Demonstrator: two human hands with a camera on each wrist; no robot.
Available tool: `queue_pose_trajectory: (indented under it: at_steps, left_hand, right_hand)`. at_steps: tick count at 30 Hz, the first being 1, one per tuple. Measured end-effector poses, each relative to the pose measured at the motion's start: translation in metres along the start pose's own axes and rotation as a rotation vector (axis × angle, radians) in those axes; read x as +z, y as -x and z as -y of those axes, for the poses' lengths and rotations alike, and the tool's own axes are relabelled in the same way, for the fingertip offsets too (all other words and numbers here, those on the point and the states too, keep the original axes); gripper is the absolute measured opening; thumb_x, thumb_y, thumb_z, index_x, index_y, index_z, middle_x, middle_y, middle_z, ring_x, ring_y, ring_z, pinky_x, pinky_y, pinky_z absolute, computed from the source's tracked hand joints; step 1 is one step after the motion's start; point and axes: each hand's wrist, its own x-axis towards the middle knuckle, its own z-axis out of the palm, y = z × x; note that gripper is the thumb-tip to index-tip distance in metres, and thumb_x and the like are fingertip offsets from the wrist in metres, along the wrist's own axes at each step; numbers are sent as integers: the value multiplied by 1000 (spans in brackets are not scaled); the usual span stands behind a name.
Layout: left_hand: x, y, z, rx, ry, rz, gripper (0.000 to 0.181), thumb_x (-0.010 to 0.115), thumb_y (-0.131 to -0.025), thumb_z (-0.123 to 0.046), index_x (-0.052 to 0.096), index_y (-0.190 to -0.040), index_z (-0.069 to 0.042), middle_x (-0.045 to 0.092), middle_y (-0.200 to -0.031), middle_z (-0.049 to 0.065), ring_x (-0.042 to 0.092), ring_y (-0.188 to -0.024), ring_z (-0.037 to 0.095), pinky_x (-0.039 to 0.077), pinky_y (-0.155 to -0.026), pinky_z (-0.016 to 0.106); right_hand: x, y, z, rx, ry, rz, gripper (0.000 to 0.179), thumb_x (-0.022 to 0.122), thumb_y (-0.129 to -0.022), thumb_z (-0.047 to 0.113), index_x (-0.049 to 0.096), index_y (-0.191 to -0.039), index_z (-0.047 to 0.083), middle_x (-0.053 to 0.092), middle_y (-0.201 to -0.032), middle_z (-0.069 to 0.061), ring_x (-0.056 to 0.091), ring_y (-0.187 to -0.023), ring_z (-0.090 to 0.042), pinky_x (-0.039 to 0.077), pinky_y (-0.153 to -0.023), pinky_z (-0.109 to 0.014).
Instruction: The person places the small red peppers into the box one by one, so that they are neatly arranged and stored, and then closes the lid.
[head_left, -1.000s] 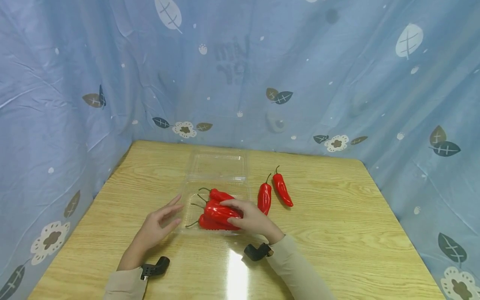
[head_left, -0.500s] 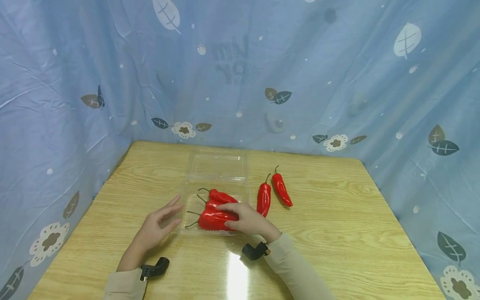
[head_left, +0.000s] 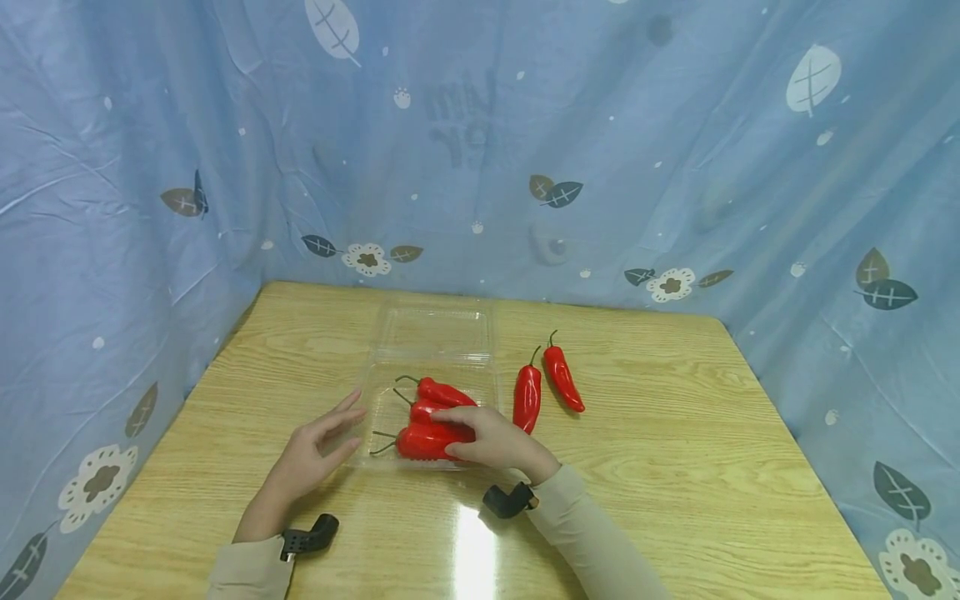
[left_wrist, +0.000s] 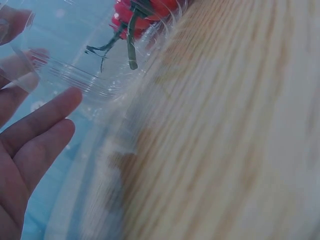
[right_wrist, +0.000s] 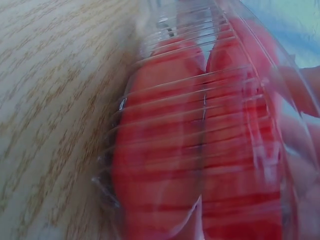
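Several red chili peppers (head_left: 431, 442) with green stems lie in an open clear plastic clamshell box (head_left: 381, 371). My right hand (head_left: 497, 440) reaches into the box from the right and grips one of the front peppers between thumb and fingers. That pepper's right end is hidden by the hand. Through the ribbed clear wall, the right wrist view shows red peppers (right_wrist: 160, 130) side by side, with fingers (right_wrist: 305, 145) beyond them. At the box's left edge my left hand (head_left: 315, 450) stays with its fingers loosely extended, holding nothing. Stems (left_wrist: 131, 45) show near it in the left wrist view.
Two more red chili peppers, one nearer (head_left: 527, 398) and one farther (head_left: 564, 379), lie on the wooden table (head_left: 675, 433) right of the box. The box's lid (head_left: 435, 332) lies folded back. A blue patterned curtain (head_left: 480, 150) surrounds the table.
My right hand has lowered the pepper it grips toward the front of the box, beside the others, shifting slightly left. My left hand has stayed still.
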Motion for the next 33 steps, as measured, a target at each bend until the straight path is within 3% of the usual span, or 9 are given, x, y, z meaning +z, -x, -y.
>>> queue_pose_trajectory:
  at_steps: [14, 27, 33]
  left_hand:
    - [0, -1, 0, -8, -17, -8, 36, 64, -89, -4, 58, -123, 5, 40, -146, 20, 45, -127, 3, 39, -99, 6]
    - [-1, -1, -2, 7, -21, -5, 37, 65, -86, 0, 58, -122, 6, 40, -145, 23, 46, -127, 8, 39, -99, 6]
    - [0, 0, -1, 1, -11, -4, 36, 64, -89, -2, 58, -123, 6, 39, -147, 21, 46, -128, 8, 40, -100, 8]
  right_hand:
    - [2, 0, -1, -6, -103, -47, 48, 63, -89, 12, 52, -136, 15, 57, -134, 1, 52, -122, -15, 46, -104, -31]
    - [-15, 11, -12, -84, -219, -201, 48, 64, -90, 11, 51, -135, 5, 56, -136, -11, 53, -125, -24, 46, -105, -39]
    - [-34, 23, -27, -126, -303, -337, 47, 63, -89, 4, 49, -134, -1, 56, -133, -18, 52, -125, -31, 44, -106, -42]
